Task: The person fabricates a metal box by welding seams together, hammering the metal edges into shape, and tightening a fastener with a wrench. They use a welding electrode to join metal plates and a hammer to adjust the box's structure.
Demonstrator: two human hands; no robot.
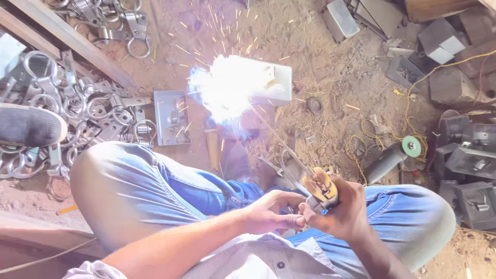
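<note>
Scene: A person in blue jeans (155, 191) squats on a dirt floor (330, 67), seen from above, with a welding arc (227, 88) blazing just ahead of the knees.
Right hand: The right hand (343, 209) is clenched around the yellow-jawed electrode holder (321, 189), which sits between the knees, on the near side of the arc.
Left hand: The left hand (271, 212) is closed loosely, its fingertips (297, 221) touching the right hand just below the holder; whether it grips anything itself cannot be told.
Electrode: The thin welding rod (279, 139) runs in a long straight line from the holder up and to the left, its far tip pointing into the arc.
Workpiece: A pale metal box (271, 77) lies at the arc, partly lost in the glare, sparks flying beyond it.
Left of the arc: A shallow grey metal tray (172, 118) lies just beside the glare; farther left, a heap of steel rings and brackets (77, 103), and a dark shoe (28, 125) at the frame's edge.
Right of the arc: An angle grinder (392, 157) with a green disc rests on the dirt among yellow cable (408, 111), well apart from the arc; grey metal boxes (465, 160) are stacked beyond it.
</note>
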